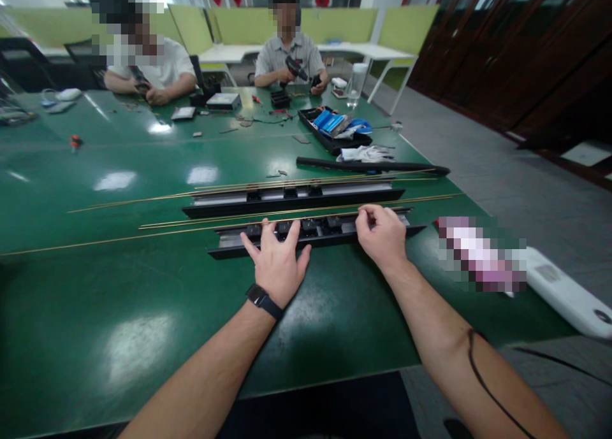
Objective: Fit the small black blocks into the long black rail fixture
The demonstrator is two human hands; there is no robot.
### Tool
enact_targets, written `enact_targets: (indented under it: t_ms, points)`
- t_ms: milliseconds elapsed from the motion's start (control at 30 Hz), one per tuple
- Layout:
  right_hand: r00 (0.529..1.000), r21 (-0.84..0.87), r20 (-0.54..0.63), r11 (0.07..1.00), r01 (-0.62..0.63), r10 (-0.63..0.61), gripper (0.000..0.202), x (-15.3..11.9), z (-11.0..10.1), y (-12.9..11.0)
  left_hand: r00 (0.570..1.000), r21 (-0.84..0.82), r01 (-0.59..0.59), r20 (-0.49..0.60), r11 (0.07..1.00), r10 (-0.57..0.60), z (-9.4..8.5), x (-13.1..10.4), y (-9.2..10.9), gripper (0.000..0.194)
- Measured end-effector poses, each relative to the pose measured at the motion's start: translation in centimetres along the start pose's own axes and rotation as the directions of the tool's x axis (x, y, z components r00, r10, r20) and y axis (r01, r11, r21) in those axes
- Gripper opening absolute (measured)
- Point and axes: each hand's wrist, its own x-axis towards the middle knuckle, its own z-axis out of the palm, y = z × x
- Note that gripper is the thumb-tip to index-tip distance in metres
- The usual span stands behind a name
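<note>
My left hand [280, 264] lies with spread fingers over the near black channel [315, 241], its fingertips touching the black blocks inside. My right hand [384, 234] is closed in a pinch at the right part of this channel, where a thin brass-coloured rod [191, 230] meets the fingertips. That rod runs far out to the left along the channel's back edge. Just behind it lie more thin rods [210, 220]. Farther back is a second black channel [296, 202] with a pale inner face, several dark blocks in it and rods along its far side.
A long black bar [373, 166], white gloves [366, 153] and a black tray [325, 136] with blue packs lie behind. To the right is a white device [564, 289] beside a blurred-out object. Across the green table [143, 324] two people work, one holding a power drill [296, 68].
</note>
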Motion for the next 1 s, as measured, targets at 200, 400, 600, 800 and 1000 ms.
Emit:
enact_targets:
  t_ms: [200,400,600,800,1000]
  points:
    - [1.000,-0.003,0.009,1.000,-0.012,0.012,0.023,0.00,-0.13,-0.14,1.000,-0.008,-0.025,-0.015,1.000,0.025,0.10,-0.01,-0.06,0.054]
    - [1.000,-0.022,-0.008,1.000,-0.007,0.007,0.023,0.02,-0.08,-0.10,0.999,-0.012,-0.017,-0.038,1.000,0.017,0.21,0.00,-0.11,0.051]
    - [0.999,-0.051,-0.031,0.999,-0.020,0.018,0.023,0.10,0.00,0.25,0.999,-0.009,0.001,-0.051,1.000,-0.001,0.38,0.05,-0.28,0.052]
    - [0.999,-0.060,-0.038,0.998,-0.029,0.027,0.023,0.17,-0.08,0.30,0.998,-0.018,-0.007,-0.059,1.000,0.006,0.33,0.08,-0.36,0.050]
    - [0.999,-0.055,-0.030,0.998,-0.027,0.025,0.023,0.17,-0.17,0.11,0.998,-0.021,-0.008,-0.067,1.000,0.006,0.20,0.06,-0.43,0.044]
